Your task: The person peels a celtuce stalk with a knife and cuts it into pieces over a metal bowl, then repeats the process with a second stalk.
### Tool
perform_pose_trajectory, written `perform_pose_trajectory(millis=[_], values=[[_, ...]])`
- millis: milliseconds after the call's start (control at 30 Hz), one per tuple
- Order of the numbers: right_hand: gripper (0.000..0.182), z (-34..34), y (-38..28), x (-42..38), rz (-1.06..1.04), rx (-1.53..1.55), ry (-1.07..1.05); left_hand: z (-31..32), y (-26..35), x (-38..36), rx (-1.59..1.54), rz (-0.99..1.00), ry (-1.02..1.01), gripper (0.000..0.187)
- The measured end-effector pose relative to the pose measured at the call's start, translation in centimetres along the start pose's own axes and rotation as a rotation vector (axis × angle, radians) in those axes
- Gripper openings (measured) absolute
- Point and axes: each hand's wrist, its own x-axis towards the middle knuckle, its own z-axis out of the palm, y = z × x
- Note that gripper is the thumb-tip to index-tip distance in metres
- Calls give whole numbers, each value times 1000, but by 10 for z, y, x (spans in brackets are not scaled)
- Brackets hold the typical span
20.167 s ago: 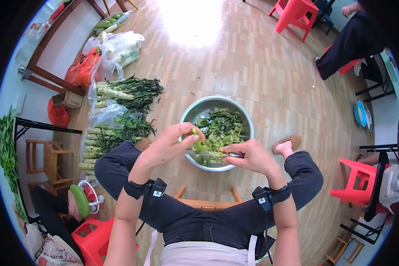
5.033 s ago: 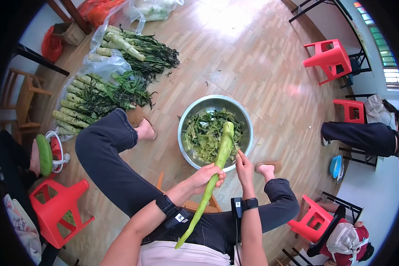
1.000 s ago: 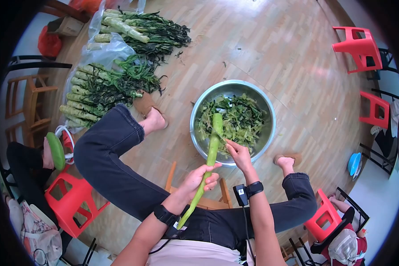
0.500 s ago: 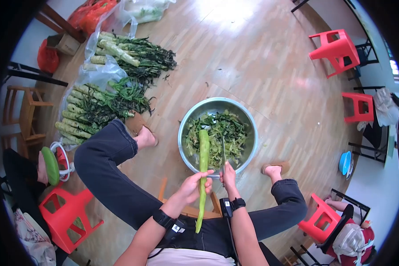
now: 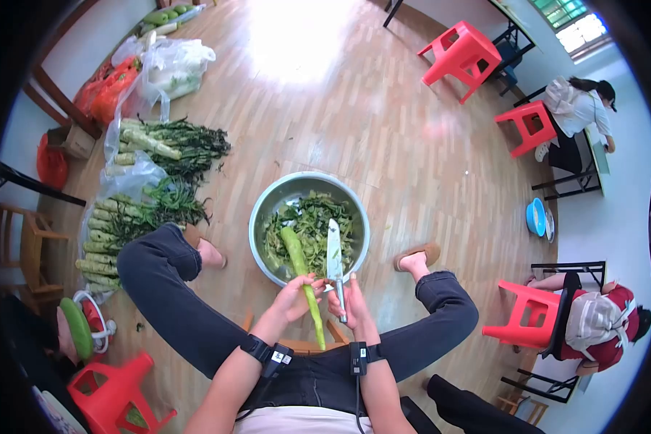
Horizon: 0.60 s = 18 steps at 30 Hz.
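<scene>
My left hand (image 5: 294, 298) grips a long pale green peeled stalk (image 5: 302, 271) near its middle, with its top end over the steel basin (image 5: 267, 201). My right hand (image 5: 348, 301) holds a knife (image 5: 334, 253) by the handle, blade pointing away over the basin's near rim, just right of the stalk. The basin sits on the wooden floor between my feet and holds dark green leaves and peelings (image 5: 311, 220).
Bundles of unpeeled leafy stalks (image 5: 126, 217) lie on plastic at the left, with bags (image 5: 168, 66) beyond. Red stools (image 5: 464, 47) stand at the back right and one (image 5: 522, 320) near my right knee. Other people sit at the right (image 5: 600, 322) and lower left (image 5: 69, 333).
The camera view swung. The knife blade has turned up flat beside the stalk, and the stalk's top has tilted slightly left over the basin.
</scene>
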Motion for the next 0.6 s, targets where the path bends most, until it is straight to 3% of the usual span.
perform_pose_trajectory(millis=[233,300,367,467,600], values=[[63,0,6,-10,88,-92,0,-10,-22,19,116,28,-77,50],[60,-2,12,-10,59,-289,190,-1,-24,15,139,53,-79,55],[56,-6,14,-11,99,-301,235,12,-23,7,121,72,-65,44],[48,-6,16,-10,121,-331,269,13,-15,0,104,47,-68,43],[51,-2,10,-17,160,-400,295,5,-12,7,52,65,-105,42]])
